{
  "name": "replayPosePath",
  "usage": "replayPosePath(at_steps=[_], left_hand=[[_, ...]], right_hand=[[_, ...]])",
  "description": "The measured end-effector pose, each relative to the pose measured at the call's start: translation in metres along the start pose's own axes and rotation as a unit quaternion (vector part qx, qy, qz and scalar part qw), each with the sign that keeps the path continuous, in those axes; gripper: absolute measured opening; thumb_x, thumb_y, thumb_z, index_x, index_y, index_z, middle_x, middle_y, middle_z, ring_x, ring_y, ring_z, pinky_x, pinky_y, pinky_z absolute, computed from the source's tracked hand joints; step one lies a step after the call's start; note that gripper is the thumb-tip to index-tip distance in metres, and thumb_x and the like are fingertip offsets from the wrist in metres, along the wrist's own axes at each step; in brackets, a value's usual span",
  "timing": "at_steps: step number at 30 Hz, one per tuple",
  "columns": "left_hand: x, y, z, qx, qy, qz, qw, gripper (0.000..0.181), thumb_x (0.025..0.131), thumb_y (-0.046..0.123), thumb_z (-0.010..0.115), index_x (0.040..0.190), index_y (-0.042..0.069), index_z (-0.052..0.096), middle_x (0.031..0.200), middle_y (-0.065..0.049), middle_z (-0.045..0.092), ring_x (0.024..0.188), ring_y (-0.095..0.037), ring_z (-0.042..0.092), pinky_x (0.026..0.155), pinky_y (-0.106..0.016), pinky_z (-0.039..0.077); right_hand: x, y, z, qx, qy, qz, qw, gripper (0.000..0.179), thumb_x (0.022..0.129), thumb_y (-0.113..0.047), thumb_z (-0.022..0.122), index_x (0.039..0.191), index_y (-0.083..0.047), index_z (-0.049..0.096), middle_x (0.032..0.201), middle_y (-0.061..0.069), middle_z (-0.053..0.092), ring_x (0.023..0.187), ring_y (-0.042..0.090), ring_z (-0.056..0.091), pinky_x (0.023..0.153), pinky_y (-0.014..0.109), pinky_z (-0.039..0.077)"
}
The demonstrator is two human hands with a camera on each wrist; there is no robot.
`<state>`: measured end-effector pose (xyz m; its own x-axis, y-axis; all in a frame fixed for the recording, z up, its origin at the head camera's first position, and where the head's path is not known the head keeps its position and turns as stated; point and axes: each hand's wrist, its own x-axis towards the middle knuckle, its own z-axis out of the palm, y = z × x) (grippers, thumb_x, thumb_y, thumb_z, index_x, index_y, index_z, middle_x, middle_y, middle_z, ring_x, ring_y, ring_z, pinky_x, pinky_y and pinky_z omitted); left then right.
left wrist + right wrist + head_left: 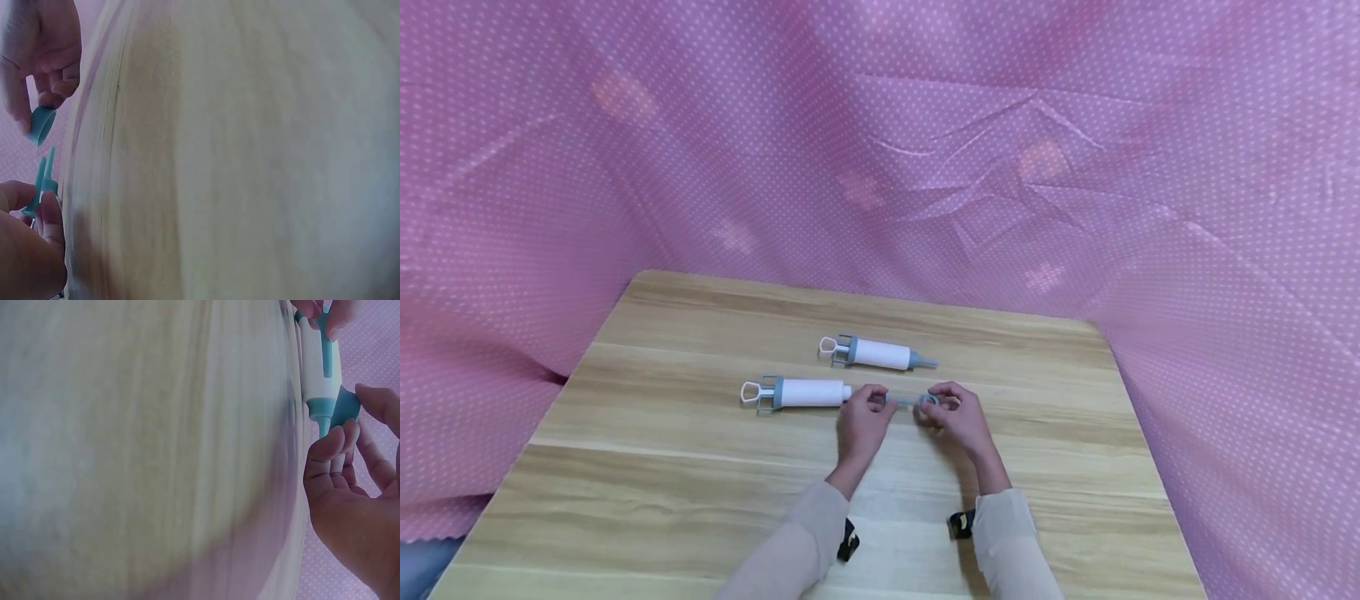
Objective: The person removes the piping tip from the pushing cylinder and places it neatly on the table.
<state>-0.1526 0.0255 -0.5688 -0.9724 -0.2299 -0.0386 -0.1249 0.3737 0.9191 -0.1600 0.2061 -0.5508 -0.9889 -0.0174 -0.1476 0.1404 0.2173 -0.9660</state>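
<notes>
Here, the left hand pinches a two-pronged teal piece, the right hand a teal ring; open tabletop reaches its lower-left edge.

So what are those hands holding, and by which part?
The left hand pinches a teal pronged piece near its base; the right hand pinches a teal ring by its sides.

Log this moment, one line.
left grip: pinches pronged part; right grip: pinches ring; ring, pronged part: apart; near syringe, far syringe: on table
</notes>
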Motion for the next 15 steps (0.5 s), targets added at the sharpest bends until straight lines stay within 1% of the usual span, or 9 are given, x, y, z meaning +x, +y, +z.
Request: replayPosePath(at_steps=[7,11,15], left_hand=[[0.001,-0.001,0.008,0.004,0.01,-0.014,0.9998,0.023,0.086,0.019,0.081,0.106,0.014,0.073,0.097,0.001,0.071,0.083,-0.014,0.069,0.079,-0.038,0.057],[0.002,-0.001,0.012,0.01,0.015,-0.026,0.9995,0.022,0.086,0.018,0.081,0.106,0.014,0.074,0.097,0.0,0.071,0.084,-0.014,0.069,0.079,-0.036,0.057],[0.004,-0.001,0.013,0.018,0.014,-0.035,0.9991,0.022,0.086,0.019,0.081,0.106,0.015,0.073,0.097,0.001,0.07,0.084,-0.013,0.069,0.077,-0.033,0.058]], right_hand=[[0.003,0.005,-0.001,-0.04,0.006,-0.002,0.9992,0.026,0.087,-0.003,0.078,0.109,0.004,0.066,0.094,0.012,0.066,0.07,0.016,0.061,0.059,0.027,0.054],[0.006,0.007,-0.001,-0.059,0.009,0.0,0.9982,0.026,0.088,-0.005,0.078,0.109,0.004,0.066,0.095,0.013,0.065,0.071,0.016,0.061,0.059,0.028,0.055],[0.007,0.008,-0.001,-0.075,0.015,0.01,0.997,0.026,0.087,-0.007,0.08,0.108,0.001,0.068,0.095,0.011,0.065,0.072,0.016,0.061,0.059,0.028,0.054]])
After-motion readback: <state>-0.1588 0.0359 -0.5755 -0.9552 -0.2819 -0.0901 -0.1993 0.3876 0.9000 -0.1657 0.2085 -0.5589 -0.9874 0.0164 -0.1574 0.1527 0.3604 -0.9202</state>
